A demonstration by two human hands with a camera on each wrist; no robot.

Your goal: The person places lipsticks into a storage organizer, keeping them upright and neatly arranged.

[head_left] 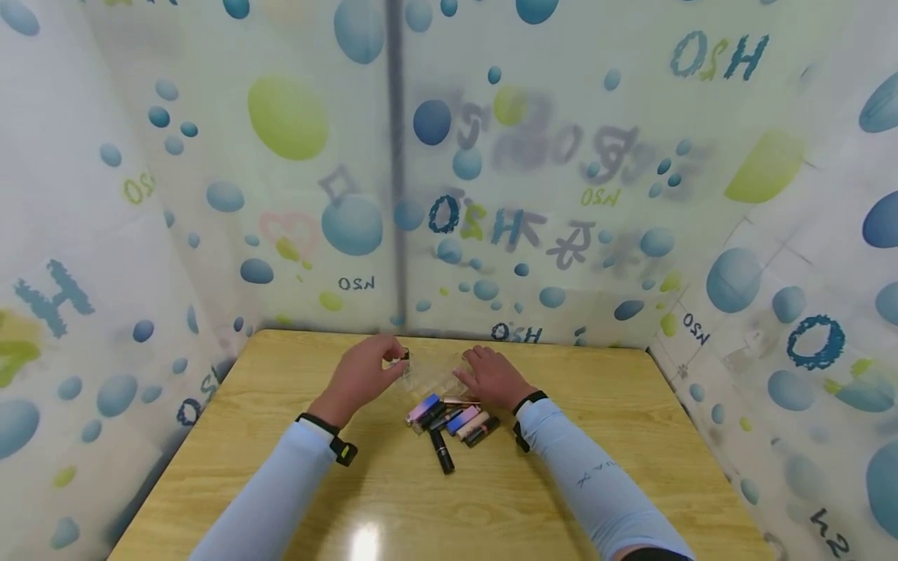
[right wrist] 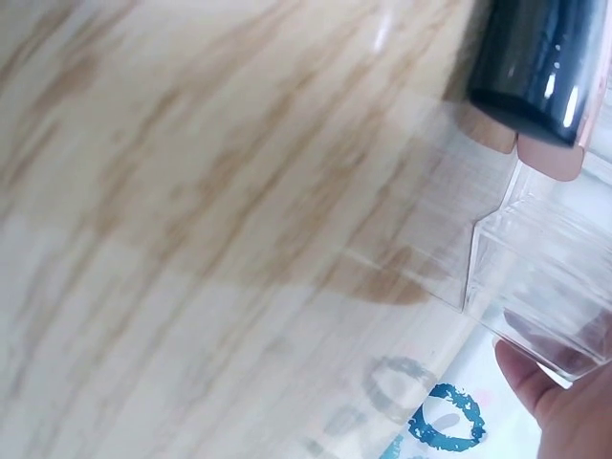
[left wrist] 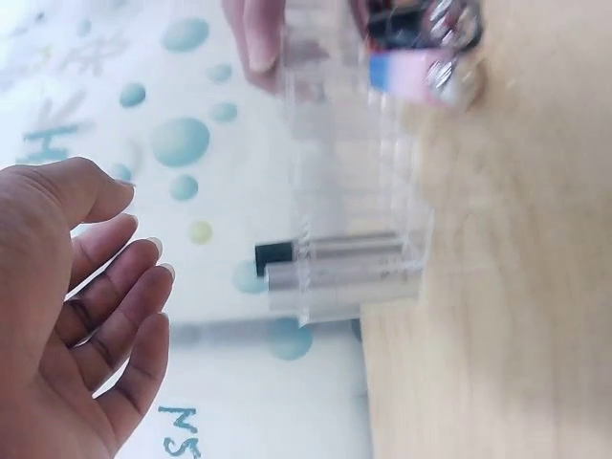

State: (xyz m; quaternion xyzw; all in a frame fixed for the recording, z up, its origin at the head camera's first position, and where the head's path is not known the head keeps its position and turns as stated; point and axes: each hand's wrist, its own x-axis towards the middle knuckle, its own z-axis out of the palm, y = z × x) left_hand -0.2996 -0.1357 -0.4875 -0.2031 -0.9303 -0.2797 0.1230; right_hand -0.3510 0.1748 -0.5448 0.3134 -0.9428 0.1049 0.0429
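Observation:
A clear plastic organizer (head_left: 429,375) with compartments stands on the table behind a small pile of lipstick tubes (head_left: 463,421). My left hand (head_left: 361,372) is at its left end; in the left wrist view the hand (left wrist: 91,316) has loosely bent fingers, holds nothing and is apart from the organizer (left wrist: 339,163). Two tubes stand in that end: a silver one (left wrist: 344,289) and one with a black top (left wrist: 274,257). My right hand (head_left: 494,378) holds the organizer's right side, with the thumb (right wrist: 524,375) at its wall in the right wrist view.
One black tube (head_left: 442,452) lies nearest me, in front of the pile. The wooden table (head_left: 316,499) ends at a patterned curtain (head_left: 477,312) behind the organizer, and more curtain hangs on both sides.

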